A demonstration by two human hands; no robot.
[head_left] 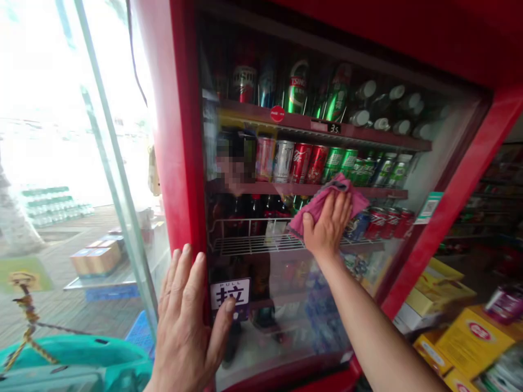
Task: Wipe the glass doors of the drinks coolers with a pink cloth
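My right hand (328,224) holds a pink cloth (316,209) pressed against the glass door (294,277) of a red drinks fridge (183,136). Its fingers lie close together over the cloth, which bunches up past the fingertips. At the lower left, my left hand (188,321) is open, fingers straight and thumb spread, by the red door frame. The thumb overlaps a "PULL" sticker (241,286) on the glass. Whether the left palm touches the frame, I cannot tell. Behind the glass, shelves carry drink cans (302,162) and bottles (298,87).
Yellow boxes (474,340) are stacked at the lower right beside the fridge. A turquoise tub (81,354) and a rope (28,321) are at the lower left. Cartons (98,256) stand outside, beyond a glass panel edge (118,174).
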